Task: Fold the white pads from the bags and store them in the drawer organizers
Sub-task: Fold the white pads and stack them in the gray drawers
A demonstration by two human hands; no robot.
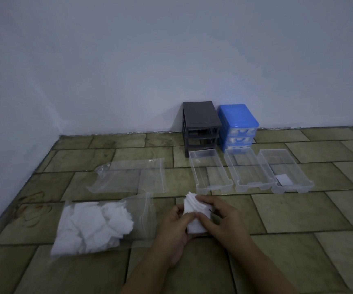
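A small stack of white pads (193, 211) sits between both hands low in the middle of the head view. My left hand (176, 227) holds it from below and the left, and my right hand (220, 218) pinches it from the right. A clear bag (99, 223) full of white pads lies on the floor to the left. Three clear drawers lie ahead: the left drawer (210, 171), the middle drawer (248, 170), and the right drawer (287, 172) with one folded pad (284, 179) inside.
An empty clear bag (133, 177) lies beyond the full one. A grey drawer frame (200, 126) with open slots and a blue organizer (238, 126) with drawers in place stand against the white wall. The floor is green-brown tile.
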